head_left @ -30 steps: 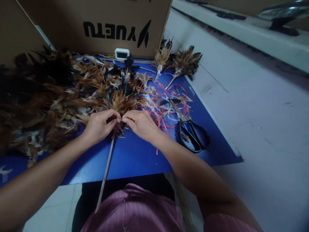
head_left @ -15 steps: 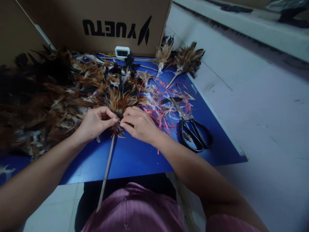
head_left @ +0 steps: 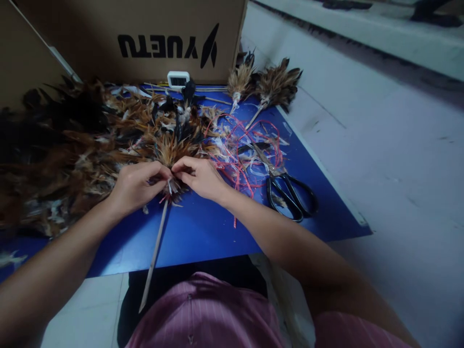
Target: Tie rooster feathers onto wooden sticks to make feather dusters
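Note:
A feather duster (head_left: 173, 153) with brown and black feathers lies on the blue table (head_left: 203, 232), its thin wooden stick (head_left: 154, 253) pointing back towards me over the table edge. My left hand (head_left: 136, 186) and my right hand (head_left: 201, 178) meet at the base of the feather head, fingers pinched closed around the binding where the feathers join the stick. A bit of pink string shows just under my fingertips.
A big heap of loose brown and black feathers (head_left: 61, 145) fills the table's left. Tangled pink string (head_left: 250, 150) and black-handled scissors (head_left: 288, 191) lie right of my hands. Two small dusters (head_left: 268, 89), a white timer (head_left: 178, 79) and a cardboard box (head_left: 152, 38) stand behind.
Both hands have shifted a little up and left along the duster, staying pinched at the feather base. The view has drifted slightly.

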`<state>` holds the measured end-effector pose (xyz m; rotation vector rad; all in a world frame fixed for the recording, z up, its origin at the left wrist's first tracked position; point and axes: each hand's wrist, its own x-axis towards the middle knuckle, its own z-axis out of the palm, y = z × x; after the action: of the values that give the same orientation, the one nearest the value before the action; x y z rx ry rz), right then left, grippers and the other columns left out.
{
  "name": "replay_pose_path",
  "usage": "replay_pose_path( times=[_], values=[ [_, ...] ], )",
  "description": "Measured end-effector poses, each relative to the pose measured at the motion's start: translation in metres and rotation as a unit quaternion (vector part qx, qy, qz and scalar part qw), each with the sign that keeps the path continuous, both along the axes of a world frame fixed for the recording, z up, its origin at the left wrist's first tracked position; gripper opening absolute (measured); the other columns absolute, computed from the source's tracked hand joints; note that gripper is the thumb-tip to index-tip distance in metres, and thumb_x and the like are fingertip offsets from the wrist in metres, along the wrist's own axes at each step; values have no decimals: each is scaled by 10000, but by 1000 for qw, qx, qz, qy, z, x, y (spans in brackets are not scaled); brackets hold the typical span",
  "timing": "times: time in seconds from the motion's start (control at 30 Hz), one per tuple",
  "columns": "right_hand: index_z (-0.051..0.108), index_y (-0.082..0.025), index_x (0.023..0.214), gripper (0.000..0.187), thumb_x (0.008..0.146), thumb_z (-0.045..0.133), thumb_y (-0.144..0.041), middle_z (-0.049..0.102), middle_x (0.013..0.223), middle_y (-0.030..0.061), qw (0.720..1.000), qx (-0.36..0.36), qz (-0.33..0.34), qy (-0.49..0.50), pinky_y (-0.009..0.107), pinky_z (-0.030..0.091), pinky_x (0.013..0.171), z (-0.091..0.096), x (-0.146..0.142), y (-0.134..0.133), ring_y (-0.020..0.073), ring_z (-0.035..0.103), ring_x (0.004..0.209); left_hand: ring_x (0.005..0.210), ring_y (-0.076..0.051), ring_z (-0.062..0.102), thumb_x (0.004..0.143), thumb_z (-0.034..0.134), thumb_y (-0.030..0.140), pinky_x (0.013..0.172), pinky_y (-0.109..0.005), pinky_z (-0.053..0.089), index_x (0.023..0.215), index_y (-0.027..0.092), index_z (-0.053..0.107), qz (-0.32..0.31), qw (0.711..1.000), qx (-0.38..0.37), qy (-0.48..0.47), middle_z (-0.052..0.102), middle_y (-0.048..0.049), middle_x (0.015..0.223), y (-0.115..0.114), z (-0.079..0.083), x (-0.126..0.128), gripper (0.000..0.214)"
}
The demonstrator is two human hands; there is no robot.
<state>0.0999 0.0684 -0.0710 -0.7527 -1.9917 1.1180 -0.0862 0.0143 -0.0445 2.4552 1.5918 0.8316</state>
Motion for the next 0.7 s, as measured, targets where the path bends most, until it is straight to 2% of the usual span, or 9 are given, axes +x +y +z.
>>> replay_pose_path(
  times=[0.2,0.4,0.57,0.7],
  values=[
    [669,-132,863,131,781,576,-88,682,808,6,1000,-5,1,-4,248,459,731,-3,-4,6,96,608,747,755,-163,680,839,528,226,701,-292,517,717,235,580,-54,995,62,54,726,-28,805,2,1,1,133],
    [675,-134,862,125,774,592,-100,666,760,-7,1000,-12,7,-14,239,443,707,-4,-8,12,87,589,709,862,-146,660,859,530,169,783,-289,513,842,216,590,-68,988,101,90,724,-44,912,2,-12,-7,78],
    [680,-138,836,129,778,579,-84,663,763,-9,1000,-11,17,-17,244,443,746,-2,-11,15,92,600,752,895,-157,663,867,535,178,806,-297,509,862,212,590,-54,984,130,107,725,-44,928,0,-22,-11,66],
    [683,-147,833,139,782,576,-75,663,767,-14,999,-16,23,-31,250,447,744,2,-11,17,99,606,764,819,-148,667,885,529,213,716,-250,488,890,208,590,-19,985,116,129,726,-39,895,-2,-13,-7,62]
  ],
)
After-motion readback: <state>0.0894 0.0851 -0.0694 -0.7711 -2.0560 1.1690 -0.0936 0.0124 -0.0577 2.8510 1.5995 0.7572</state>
